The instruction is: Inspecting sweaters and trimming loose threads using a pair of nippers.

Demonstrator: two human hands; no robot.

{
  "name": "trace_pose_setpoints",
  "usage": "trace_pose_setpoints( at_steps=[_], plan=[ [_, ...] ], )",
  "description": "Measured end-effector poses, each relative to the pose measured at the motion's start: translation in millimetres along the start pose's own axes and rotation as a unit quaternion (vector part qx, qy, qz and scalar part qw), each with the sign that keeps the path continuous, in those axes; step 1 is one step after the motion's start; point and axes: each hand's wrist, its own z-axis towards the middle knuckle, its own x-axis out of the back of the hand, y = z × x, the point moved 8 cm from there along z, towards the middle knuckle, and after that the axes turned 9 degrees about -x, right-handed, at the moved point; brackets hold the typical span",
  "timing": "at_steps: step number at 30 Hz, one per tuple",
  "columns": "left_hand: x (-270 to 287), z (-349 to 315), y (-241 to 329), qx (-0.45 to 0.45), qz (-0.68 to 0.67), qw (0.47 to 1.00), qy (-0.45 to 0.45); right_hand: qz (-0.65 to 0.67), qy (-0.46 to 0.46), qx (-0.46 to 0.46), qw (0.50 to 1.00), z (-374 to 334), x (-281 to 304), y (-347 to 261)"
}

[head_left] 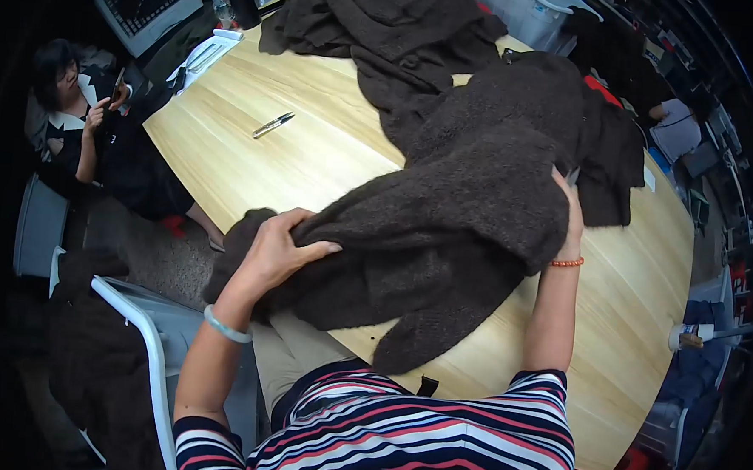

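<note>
A dark brown knitted garment (pixel 446 213) is spread across the near half of the table, its lower folds hanging over the front edge. My left hand (pixel 278 251) pinches its left part, thumb on top and fingers closed round the cloth. At the garment's right side, my right hand (pixel 570 213) grips the edge, with most of its fingers hidden by the fabric. A small grey pointed bit (pixel 573 175) shows beside those fingers; I cannot make out what it is. More dark brown knitwear (pixel 388 23) lies heaped at the far side.
Thread snips (pixel 273 125) lie on the wooden table (pixel 329 164) left of the garment. Papers (pixel 205 56) rest at the far left edge, and a clear plastic bin (pixel 528 17) stands at the back. A grey-white bin (pixel 146 325) is by my left arm. Another person (pixel 84 122) sits at left.
</note>
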Motion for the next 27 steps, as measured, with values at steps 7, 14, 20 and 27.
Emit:
trace_pose_setpoints(
  at_steps=[7, 14, 20, 27],
  plan=[
    [5, -19, -34, 0.101, -0.446, 0.885, 0.081, -0.049, 0.054, 0.082, 0.994, 33, -51, 6],
    [-34, -66, -29, 0.170, -0.677, 0.712, 0.080, -0.598, 0.004, 0.009, 0.801, 61, -120, 62],
    [0, -174, -32, 0.161, -0.664, 0.711, 0.166, -0.549, 0.011, -0.094, 0.830, 60, -117, 91],
    [12, -235, -33, 0.108, -0.594, 0.776, 0.183, -0.500, -0.129, -0.092, 0.851, 40, -138, 119]
  ],
)
